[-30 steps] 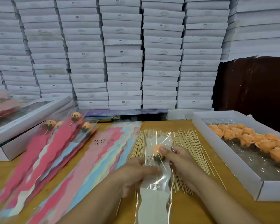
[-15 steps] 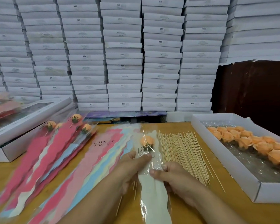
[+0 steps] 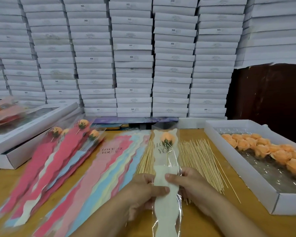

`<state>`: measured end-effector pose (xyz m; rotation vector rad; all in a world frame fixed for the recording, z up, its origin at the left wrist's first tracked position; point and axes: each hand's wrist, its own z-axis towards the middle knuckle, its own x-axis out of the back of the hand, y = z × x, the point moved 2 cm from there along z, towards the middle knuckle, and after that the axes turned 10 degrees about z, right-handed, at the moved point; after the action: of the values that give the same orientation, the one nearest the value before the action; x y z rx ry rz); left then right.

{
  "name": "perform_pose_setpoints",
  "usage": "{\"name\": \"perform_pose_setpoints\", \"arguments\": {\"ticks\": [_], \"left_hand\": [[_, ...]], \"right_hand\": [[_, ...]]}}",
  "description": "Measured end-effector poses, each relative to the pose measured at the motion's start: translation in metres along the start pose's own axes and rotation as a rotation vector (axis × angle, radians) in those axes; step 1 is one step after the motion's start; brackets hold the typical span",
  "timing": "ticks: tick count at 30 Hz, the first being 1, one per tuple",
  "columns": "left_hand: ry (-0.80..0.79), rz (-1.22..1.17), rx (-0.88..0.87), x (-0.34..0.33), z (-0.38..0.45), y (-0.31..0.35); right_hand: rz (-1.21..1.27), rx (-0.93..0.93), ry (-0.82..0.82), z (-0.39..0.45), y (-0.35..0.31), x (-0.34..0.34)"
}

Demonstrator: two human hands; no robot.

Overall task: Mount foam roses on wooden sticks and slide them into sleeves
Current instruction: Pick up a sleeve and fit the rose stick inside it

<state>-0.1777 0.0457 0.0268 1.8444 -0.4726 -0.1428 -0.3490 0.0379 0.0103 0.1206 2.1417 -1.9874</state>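
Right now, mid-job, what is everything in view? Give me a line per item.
sleeved rose: one, orange on a stick inside a clear and cream sleeve, centre, held over the sticks
wooden sticks: a loose pile, pale wood, on the table behind the hands
loose roses: many, orange, in the open white tray at right
empty sleeves: a fanned stack, pink, blue, cream, left of centre
finished roses: at least four, orange in pink sleeves, far left
windowed box: one, white, left edge
stacked boxes: many, white, along the back
table: one, tan wood
left hand: pinches the sleeve's lower part
right hand: pinches the sleeve opposite
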Motion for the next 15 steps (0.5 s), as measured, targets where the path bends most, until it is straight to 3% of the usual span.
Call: {"name": "perform_pose_setpoints", "arguments": {"ticks": [8,15], "left_hand": [[-0.144,0.062,0.075,0.003,-0.016,-0.01],[-0.152,0.064,0.066,0.002,-0.018,-0.006]], "right_hand": [[0.024,0.037,0.057,0.003,-0.001,0.004],[-0.012,0.004,-0.02,-0.003,-0.002,0.002]]}}
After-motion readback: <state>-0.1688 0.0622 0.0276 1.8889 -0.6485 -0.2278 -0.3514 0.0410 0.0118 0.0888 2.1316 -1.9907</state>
